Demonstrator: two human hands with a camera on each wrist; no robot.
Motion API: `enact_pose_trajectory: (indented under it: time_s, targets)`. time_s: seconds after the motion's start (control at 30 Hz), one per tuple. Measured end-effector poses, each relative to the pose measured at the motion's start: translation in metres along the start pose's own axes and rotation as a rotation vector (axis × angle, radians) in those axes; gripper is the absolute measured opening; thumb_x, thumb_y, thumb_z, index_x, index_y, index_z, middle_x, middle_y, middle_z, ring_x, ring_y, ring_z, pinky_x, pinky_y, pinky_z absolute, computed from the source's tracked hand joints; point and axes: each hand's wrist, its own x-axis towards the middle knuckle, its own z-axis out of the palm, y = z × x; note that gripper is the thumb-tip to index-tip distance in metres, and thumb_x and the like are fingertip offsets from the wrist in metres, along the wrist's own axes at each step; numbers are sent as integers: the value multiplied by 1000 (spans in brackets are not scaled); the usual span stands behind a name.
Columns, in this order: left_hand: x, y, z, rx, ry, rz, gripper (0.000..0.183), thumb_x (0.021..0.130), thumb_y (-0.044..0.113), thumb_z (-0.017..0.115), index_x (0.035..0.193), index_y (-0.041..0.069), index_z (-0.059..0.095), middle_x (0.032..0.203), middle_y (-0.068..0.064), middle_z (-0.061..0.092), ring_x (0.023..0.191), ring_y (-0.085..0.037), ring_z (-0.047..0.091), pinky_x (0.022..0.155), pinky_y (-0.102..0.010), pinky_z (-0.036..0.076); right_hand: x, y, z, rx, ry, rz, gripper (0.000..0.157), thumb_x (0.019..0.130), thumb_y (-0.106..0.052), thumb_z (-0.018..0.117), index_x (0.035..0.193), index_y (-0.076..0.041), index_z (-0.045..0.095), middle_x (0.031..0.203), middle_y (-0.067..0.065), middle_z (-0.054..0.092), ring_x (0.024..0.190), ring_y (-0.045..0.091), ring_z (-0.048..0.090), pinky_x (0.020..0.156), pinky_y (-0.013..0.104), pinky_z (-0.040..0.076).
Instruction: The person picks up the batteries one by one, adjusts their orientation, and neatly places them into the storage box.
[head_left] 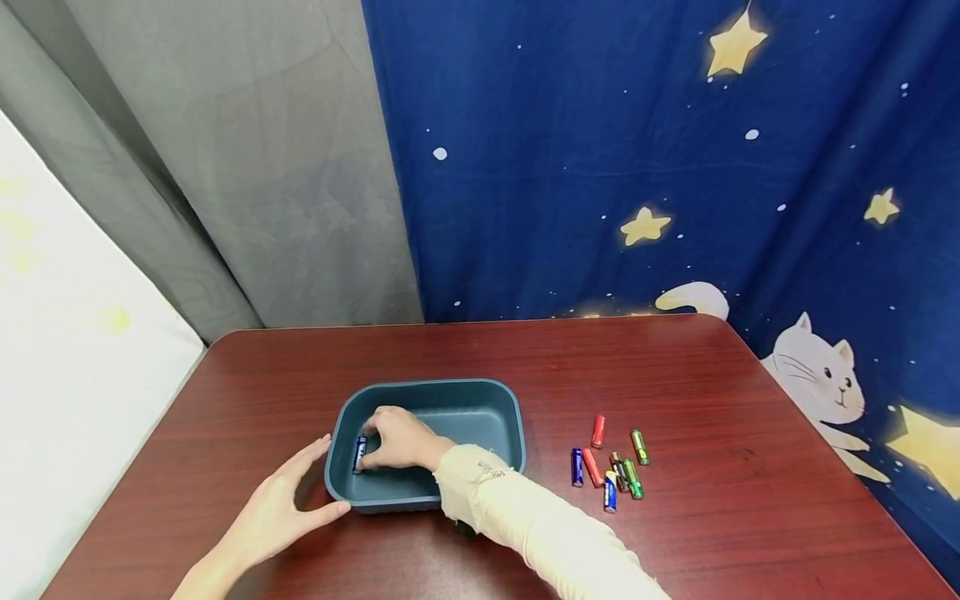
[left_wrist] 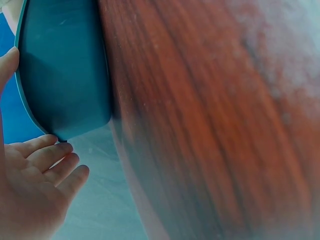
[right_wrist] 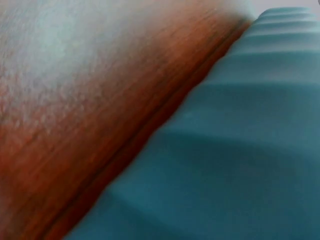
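Note:
A dark teal rectangular tub (head_left: 480, 421) sits on the table. Inside its left end, my right hand (head_left: 405, 439) pinches a blue AA-size battery (head_left: 360, 454) between thumb and fingers, close to the tub's left wall. My left hand (head_left: 277, 508) is at the tub's left end with thumb and fingers spread, fingertips right at the rim. The left wrist view shows that hand (left_wrist: 37, 185) with fairly straight fingers beside the tub's outer wall (left_wrist: 65, 75). In the right wrist view the hand is hidden; a rippled teal surface (right_wrist: 240, 165) fills much of it.
To the right of the tub lie several loose batteries: red (head_left: 598, 431), blue (head_left: 577, 467), green (head_left: 640, 447) and a dark one (head_left: 618, 472). They rest on a reddish-brown wooden table (head_left: 712, 400). Grey and blue curtains (head_left: 540, 208) hang behind its far edge.

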Motion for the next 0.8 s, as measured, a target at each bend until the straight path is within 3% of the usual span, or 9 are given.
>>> enact_pose_trajectory:
  time_s: [0.43, 0.8]
  targets:
    - [0, 3, -3, 9, -23, -25, 83, 70, 54, 70, 134, 8, 42, 137, -14, 43, 121, -34, 44, 91, -59, 41, -11, -9, -24, 138, 40, 9, 54, 75, -44, 71, 116, -11, 63, 113, -3, 62, 102, 7, 54, 90, 18, 43]
    - [-1, 3, -4, 7, -24, -28, 83, 70, 54, 70, 134, 9, 42, 137, -14, 43, 121, -34, 44, 90, -59, 41, -25, -10, -50, 269, 48, -4, 54, 75, -39, 73, 119, -10, 61, 112, -1, 63, 99, 9, 60, 81, 12, 46]
